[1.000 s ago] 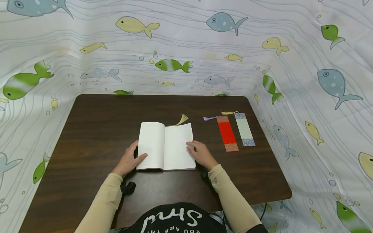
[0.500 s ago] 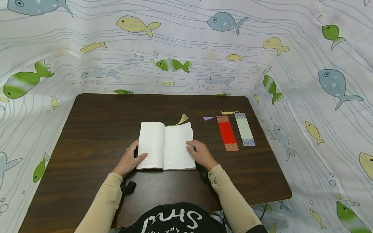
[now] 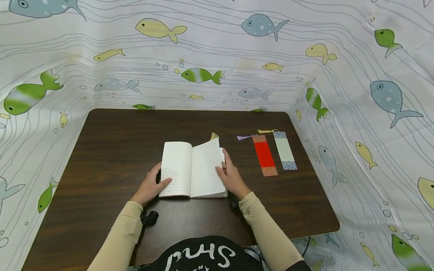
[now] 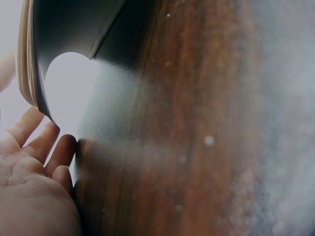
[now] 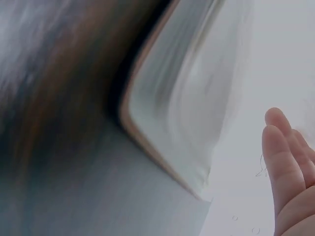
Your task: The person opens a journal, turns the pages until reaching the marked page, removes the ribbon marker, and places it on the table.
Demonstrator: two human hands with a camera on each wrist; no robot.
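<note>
Notebook pages ruled, no writing; shirt lettering upside-down, unreadable.

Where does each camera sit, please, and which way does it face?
Head: above, facing forward and down at the table, notebook, both hands and sleeves.
Left wrist: low at the table, facing the notebook's edge; left hand shows.
Right wrist: low, blurred, facing the notebook's corner; right hand shows.
All share the notebook.
</note>
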